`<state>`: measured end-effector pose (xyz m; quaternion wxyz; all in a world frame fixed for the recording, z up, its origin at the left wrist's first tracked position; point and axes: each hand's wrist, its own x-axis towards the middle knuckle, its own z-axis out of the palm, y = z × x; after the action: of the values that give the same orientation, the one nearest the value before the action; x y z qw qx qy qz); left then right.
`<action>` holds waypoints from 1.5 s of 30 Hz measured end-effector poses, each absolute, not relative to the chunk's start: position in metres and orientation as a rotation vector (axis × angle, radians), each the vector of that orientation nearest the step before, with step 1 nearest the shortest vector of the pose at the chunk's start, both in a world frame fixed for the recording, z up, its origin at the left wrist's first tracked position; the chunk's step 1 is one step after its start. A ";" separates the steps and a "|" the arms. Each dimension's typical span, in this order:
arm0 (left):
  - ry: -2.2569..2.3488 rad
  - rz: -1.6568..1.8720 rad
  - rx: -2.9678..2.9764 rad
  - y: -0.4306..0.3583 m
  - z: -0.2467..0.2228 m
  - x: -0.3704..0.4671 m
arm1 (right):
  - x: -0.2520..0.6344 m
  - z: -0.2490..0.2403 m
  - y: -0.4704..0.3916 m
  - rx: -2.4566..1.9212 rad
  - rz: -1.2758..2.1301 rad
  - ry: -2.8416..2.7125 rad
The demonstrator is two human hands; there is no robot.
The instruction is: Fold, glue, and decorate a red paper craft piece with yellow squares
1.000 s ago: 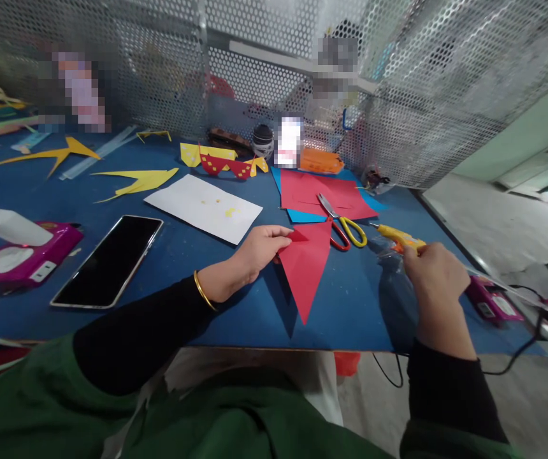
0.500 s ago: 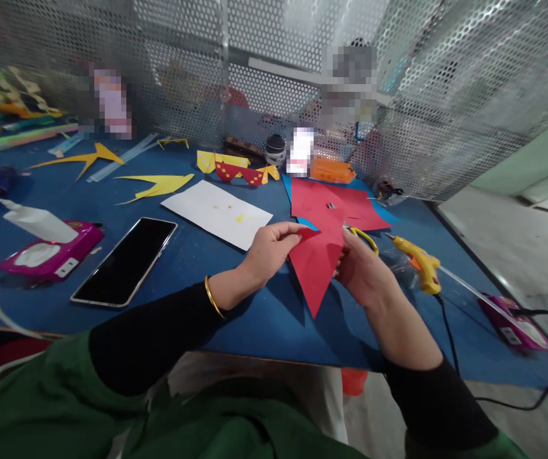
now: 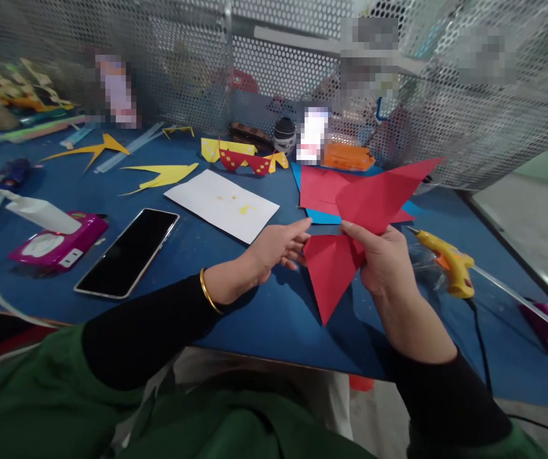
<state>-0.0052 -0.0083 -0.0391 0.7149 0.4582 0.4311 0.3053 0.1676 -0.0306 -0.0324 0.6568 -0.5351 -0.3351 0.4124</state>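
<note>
My right hand (image 3: 391, 268) pinches a red paper cutout (image 3: 334, 268) at its narrow middle, thumb on top. One pointed end of the cutout hangs down toward me and the other rises to the upper right. Beside its left corner is my left hand (image 3: 278, 250), index finger stretched out and the others loosely bent, holding nothing. Whether those fingertips touch the paper I cannot tell. Behind the cutout lie a red paper sheet (image 3: 317, 191) and a blue sheet (image 3: 322, 217) under it.
To the right lies a yellow glue gun (image 3: 446, 260) with its cord. On the left are a phone (image 3: 128, 254), a magenta power socket (image 3: 61, 242) and a white sheet (image 3: 221, 204). Red and yellow paper glasses (image 3: 243, 159) stand behind, near yellow cutouts (image 3: 162, 175) and a perforated metal screen (image 3: 283, 57).
The cutout has turned and opened out, one point now raised to the upper right. My left hand has let go of its edge. The yellow-handled scissors by my right hand are no longer visible.
</note>
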 end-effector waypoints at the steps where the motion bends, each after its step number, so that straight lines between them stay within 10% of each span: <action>1: 0.963 0.653 1.044 -0.009 -0.039 -0.005 | 0.166 -0.033 -0.031 -1.211 0.948 -0.772; 45: 1.051 0.694 1.414 -0.011 -0.048 -0.003 | 0.157 -0.039 -0.036 -1.275 1.212 -0.850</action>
<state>-0.0026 -0.0109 -0.0477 0.5843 0.6059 0.4506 0.2975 0.1570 -0.0360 -0.0387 0.5595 -0.5409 -0.3604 0.5143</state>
